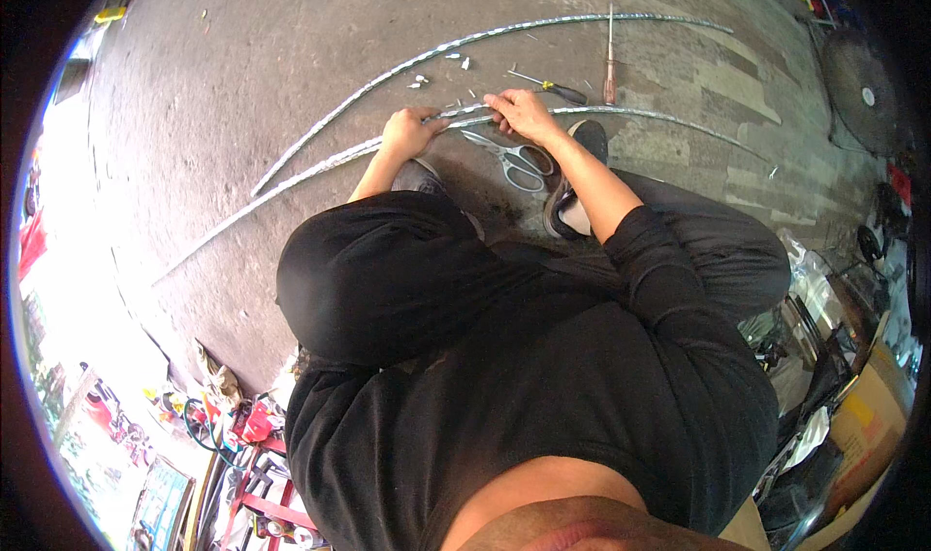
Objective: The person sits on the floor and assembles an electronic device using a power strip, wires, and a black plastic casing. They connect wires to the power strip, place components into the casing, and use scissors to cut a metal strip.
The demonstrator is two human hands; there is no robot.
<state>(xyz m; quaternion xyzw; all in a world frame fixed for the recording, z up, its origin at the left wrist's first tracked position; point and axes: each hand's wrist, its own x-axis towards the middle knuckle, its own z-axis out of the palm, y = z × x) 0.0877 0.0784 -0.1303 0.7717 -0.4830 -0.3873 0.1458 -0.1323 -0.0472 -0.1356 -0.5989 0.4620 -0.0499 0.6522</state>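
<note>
Above my feet, my left hand is closed on a thin silvery metal strip. My right hand pinches the same strip a short way to the right. Just below it, a second long silvery strip runs across the floor, curved by the lens; where the two overlap at my left hand is hard to make out. Grey-handled scissors lie partly spread between my shoes. Beyond my right hand are a screwdriver with a black and yellow handle and a longer screwdriver with a brown handle.
Another long silvery strip arcs across the concrete floor farther off. Small white pieces lie between the strips. A round fan-like object stands at far right. Cardboard and clutter are at lower right; red items at lower left.
</note>
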